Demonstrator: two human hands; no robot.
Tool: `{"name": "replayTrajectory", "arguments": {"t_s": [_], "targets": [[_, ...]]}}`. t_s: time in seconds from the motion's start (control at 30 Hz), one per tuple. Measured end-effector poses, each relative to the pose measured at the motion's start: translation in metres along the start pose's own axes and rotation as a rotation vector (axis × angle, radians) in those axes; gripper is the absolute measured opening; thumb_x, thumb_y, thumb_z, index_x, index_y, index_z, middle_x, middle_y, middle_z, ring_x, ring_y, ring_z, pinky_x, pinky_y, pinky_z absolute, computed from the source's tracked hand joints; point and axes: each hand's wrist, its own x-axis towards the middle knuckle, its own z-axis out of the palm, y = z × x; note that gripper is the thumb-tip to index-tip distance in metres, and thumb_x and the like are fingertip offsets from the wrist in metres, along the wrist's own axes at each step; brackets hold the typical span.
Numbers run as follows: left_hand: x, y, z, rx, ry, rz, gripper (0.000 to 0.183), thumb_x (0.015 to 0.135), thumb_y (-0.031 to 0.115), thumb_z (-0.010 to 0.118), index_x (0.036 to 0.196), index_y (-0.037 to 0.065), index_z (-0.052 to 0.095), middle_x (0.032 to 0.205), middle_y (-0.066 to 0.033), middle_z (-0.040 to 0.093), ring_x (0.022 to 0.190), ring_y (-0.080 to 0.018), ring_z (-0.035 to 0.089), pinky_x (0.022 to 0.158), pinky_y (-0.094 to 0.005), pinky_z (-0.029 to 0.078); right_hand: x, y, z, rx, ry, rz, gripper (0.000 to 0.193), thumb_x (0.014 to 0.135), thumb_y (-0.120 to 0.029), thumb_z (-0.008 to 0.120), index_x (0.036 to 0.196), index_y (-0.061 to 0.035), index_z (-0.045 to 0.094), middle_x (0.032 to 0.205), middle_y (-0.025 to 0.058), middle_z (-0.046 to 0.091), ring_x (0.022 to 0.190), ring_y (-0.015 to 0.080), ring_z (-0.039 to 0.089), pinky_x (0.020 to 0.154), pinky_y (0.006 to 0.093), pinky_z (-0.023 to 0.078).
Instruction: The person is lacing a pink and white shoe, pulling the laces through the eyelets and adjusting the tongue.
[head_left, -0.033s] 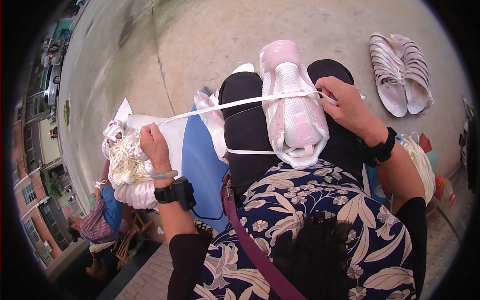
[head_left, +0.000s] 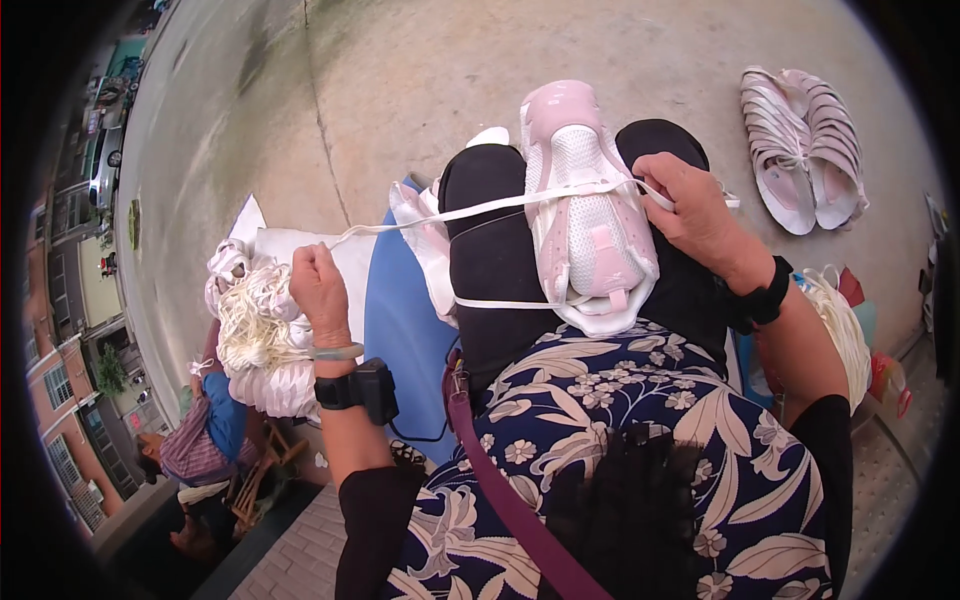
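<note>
Fingers (head_left: 308,260) of left hand (head_left: 321,297) and right hand (head_left: 692,207) closed around white lace (head_left: 480,208) across a pink-and-white shoe (head_left: 592,228).

Between the left hand (head_left: 321,290) and right hand (head_left: 692,212), a shoe (head_left: 600,235) lies on the lap (head_left: 490,265), a lace (head_left: 480,209) crossing over it. A lace heap (head_left: 250,322) sits just left of the left hand. Right of the right hand, shoe uppers (head_left: 840,155) lie on the ground (head_left: 690,60) ahead, a cord hank (head_left: 842,335) nearer the body.
</note>
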Motion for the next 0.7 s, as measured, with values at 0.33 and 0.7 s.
{"name": "replayTrajectory", "arguments": {"t_s": [0.33,0.7], "targets": [[-0.051,0.163,0.089,-0.313,-0.498,0.404,0.035,0.078,-0.001,0.057,0.112,0.004,0.055,0.091,-0.0104,0.065,0.048,-0.0154,0.051,0.05,-0.0268,0.044,-0.008,0.006,-0.017,-0.109,0.015,-0.143,0.014,0.076,-0.009,0.065,0.087,-0.0042,0.059,0.071,0.0107,0.058,0.061,0.0257,0.056,0.054,0.0312,0.043],[0.024,0.091,0.024,0.183,-0.09,0.675,0.012,0.082,0.004,0.057,0.093,0.006,0.063,0.078,-0.0137,0.063,0.069,-0.031,0.061,0.057,-0.0365,0.048,-0.026,0.031,-0.094,-0.154,-0.083,0.011,0.01,0.082,-0.008,0.06,0.084,0.0015,0.058,0.07,0.0141,0.054,0.059,0.0251,0.049,0.057,0.0303,0.04]]}}
